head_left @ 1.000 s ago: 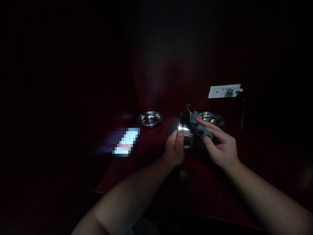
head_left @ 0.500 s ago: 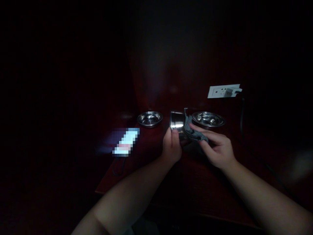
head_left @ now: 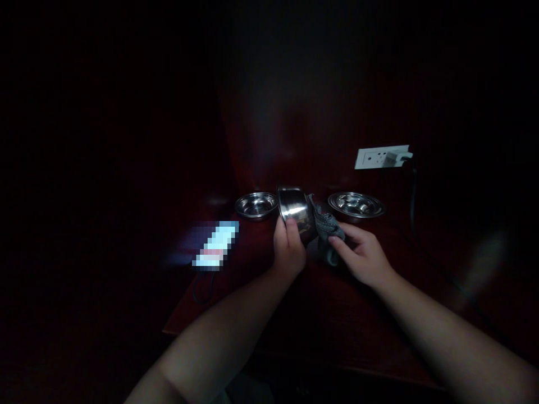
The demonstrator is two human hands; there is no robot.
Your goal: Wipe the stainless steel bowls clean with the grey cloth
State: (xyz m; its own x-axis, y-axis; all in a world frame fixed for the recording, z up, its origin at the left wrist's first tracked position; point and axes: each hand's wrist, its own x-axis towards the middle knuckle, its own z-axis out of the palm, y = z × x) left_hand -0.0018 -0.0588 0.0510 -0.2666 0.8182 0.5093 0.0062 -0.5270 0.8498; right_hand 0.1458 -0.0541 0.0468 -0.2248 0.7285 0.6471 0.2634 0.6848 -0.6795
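My left hand [head_left: 289,248] grips a shiny metal bowl [head_left: 297,206] by its side, thumb on the outer wall. The bowl is tipped over sideways, its rim toward the left and its base toward the right. In my right hand [head_left: 362,255] is a bunched grey cloth [head_left: 326,227], pinched between thumb and fingers. The cloth lies against the bowl's base. The bowl's inside faces away and is hidden. Behind, a shallow metal dish [head_left: 256,206] stands to the left of the bowl, and a wider metal dish [head_left: 357,205] to the right.
A lit phone [head_left: 217,246], its screen blurred out, lies on the left of the dark red table [head_left: 328,314], a thin cord loop below it. A white wall socket [head_left: 381,157] holds a plug with a dark cable [head_left: 413,196] running down. The surroundings are very dark.
The bowl and my left hand have shifted slightly left, and the bowl is turned a little. My right hand has moved left and slightly down, with the cloth now hanging lower and more bunched.
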